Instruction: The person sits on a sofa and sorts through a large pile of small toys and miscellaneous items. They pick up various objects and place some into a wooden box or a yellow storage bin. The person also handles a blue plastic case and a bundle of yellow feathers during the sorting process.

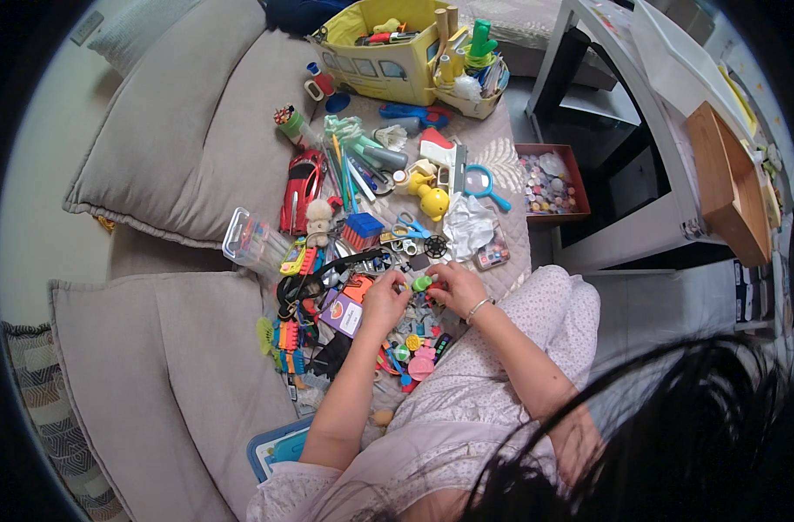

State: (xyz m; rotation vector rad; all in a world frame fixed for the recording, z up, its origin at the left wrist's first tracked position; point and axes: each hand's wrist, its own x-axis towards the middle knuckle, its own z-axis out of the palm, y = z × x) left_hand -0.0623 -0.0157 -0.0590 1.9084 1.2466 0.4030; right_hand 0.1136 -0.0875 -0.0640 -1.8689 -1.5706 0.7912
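My right hand (457, 287), with a bracelet at its wrist, has its fingers at a small green plastic piece (422, 283) and a red bit beside it. My left hand (386, 299) is just left of the green piece, thumb and fingertips together; a tiny yellowish item seems to be between them. Grey toy bricks (419, 321) lie heaped below both hands. A purple card (342, 312) lies left of my left hand. Beyond the hands are a blue-topped puzzle cube (363, 230), blue-handled scissors (411, 226) and a crumpled white wrapper (467, 225).
A yellow bus-shaped fabric bin (377, 72) stands at the far end of the sofa. Nearer are a red toy car (303, 189), a clear plastic box (253, 241) and a blue magnifying glass (480, 183). A red box (579, 196) of small items stands right of the sofa.
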